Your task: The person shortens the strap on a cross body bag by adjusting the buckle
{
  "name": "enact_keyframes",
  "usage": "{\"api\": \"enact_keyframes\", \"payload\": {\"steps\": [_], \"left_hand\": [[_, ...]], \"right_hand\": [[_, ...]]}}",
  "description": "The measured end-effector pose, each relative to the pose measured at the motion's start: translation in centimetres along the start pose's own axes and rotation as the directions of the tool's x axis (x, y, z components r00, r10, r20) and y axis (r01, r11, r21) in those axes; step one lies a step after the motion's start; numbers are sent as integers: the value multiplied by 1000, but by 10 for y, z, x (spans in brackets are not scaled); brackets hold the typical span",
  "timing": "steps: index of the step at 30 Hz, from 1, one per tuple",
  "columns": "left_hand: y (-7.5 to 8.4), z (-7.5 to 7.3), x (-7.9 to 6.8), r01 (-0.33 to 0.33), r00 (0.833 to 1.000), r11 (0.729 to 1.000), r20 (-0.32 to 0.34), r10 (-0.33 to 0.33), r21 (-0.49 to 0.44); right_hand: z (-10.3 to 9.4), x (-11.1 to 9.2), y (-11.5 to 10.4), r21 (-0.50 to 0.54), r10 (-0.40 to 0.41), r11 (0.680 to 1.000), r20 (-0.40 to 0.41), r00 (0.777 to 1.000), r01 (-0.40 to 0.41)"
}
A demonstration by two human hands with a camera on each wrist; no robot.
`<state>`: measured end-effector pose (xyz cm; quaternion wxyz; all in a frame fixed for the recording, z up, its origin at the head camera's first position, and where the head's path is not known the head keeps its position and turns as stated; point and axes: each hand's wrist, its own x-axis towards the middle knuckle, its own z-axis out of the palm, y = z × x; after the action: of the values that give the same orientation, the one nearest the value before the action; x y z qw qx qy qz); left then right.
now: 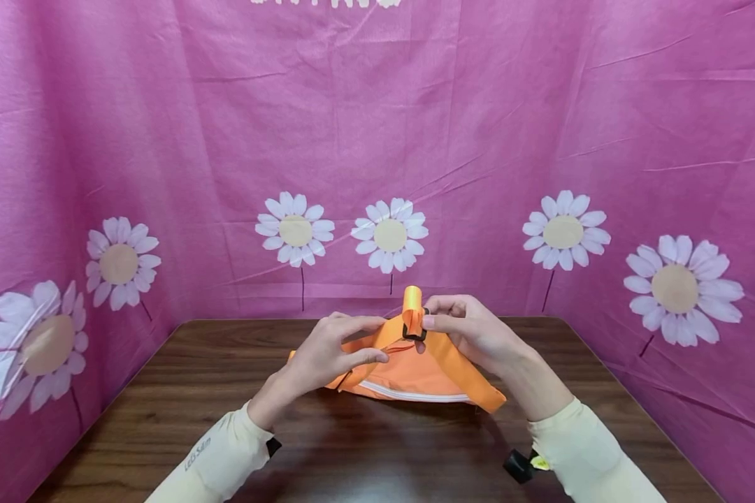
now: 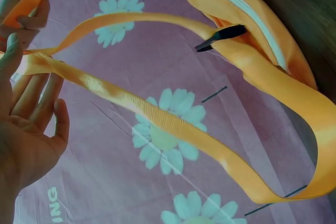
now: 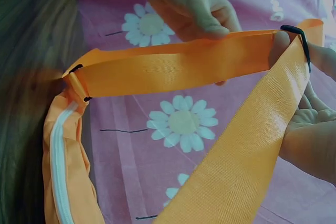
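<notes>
Here, buckle pinched in right grip, orange strap through loose left grip

A magenta-pink cloth hangs behind the workspace and along both sides, its surface crossed by creases and soft vertical folds; six large printed daisies show across it in the head view, each with white petals and a cream centre, on thin dark stems; pale lettering is cut off at the top edge, with "ING" legible in the left wrist view; below stands a dark brown wood-grain table, its far corners rounded; a soft pale sheen lies on the near tabletop.
</notes>
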<state>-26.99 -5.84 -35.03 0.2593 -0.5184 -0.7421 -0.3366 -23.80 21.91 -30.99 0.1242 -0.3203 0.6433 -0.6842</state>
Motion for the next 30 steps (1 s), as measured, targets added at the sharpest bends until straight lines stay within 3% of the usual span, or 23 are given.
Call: {"api": "enact_keyframes", "payload": {"steps": [5,10,17,30], "left_hand": [[-8,-3,-4,-8,1000,1000,21,8,-1],[-18,-3,-3,-85,996,996,33,85,-6],[-25,-6,-3,-181,983,975,43,177,126],[-47,-15,-10,-102,987,983,136,82,154]], "right_hand": [[-3,-3,-8,64,10,998,-52,999,-7],[-6,-5,-12,112,9,994,-90,996,1],[-15,-2,-8,161,-19,986,-79,997,32],[-25,-1,-5,230,-28,971,-156,987,63]]}}
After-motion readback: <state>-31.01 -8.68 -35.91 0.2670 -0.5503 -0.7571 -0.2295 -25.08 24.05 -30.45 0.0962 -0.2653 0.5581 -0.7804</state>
